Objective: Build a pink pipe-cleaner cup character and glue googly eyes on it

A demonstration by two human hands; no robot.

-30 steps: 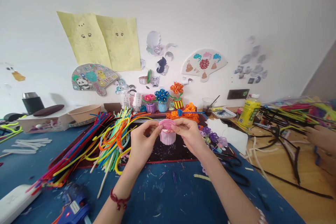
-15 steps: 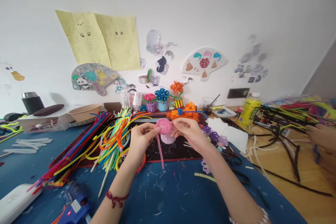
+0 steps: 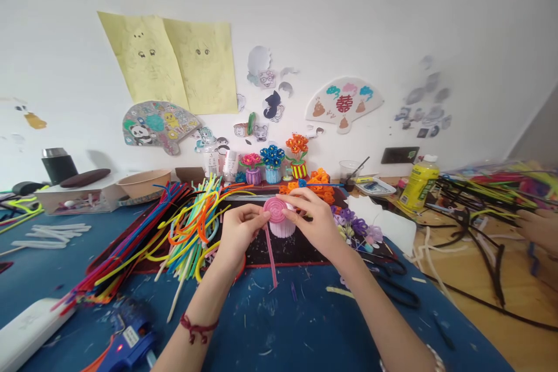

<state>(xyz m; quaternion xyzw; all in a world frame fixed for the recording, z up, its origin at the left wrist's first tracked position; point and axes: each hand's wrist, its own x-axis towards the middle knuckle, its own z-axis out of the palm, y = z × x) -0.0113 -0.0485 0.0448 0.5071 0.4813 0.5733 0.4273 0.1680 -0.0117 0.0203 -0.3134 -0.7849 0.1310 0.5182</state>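
My left hand [image 3: 239,233] and my right hand [image 3: 310,220] are closed on a pink spiral disc of pipe cleaner [image 3: 274,209], pinching it from both sides. A loose pink tail [image 3: 270,254] of the same pipe cleaner hangs down from the disc toward the blue mat. Right behind and under the disc stands a small pale pink pleated pot [image 3: 282,228] on the black mat [image 3: 288,253]. The right fingers curl over the disc's top edge. A red cord bracelet is on my left wrist.
A heap of coloured pipe cleaners [image 3: 174,226] lies left of the hands. A blue glue gun [image 3: 126,343] lies near left. Small flower pots [image 3: 274,165] stand at the wall, a yellow bottle [image 3: 418,183] at right. Purple flowers [image 3: 355,226] and black pipe cleaners [image 3: 475,244] lie right. Another person's hand [image 3: 538,229] is far right.
The pink disc, lying flat on the pot a second ago, was lifted and tilted to face me, its tail hanging free. Both hands stayed on it and shifted slightly.
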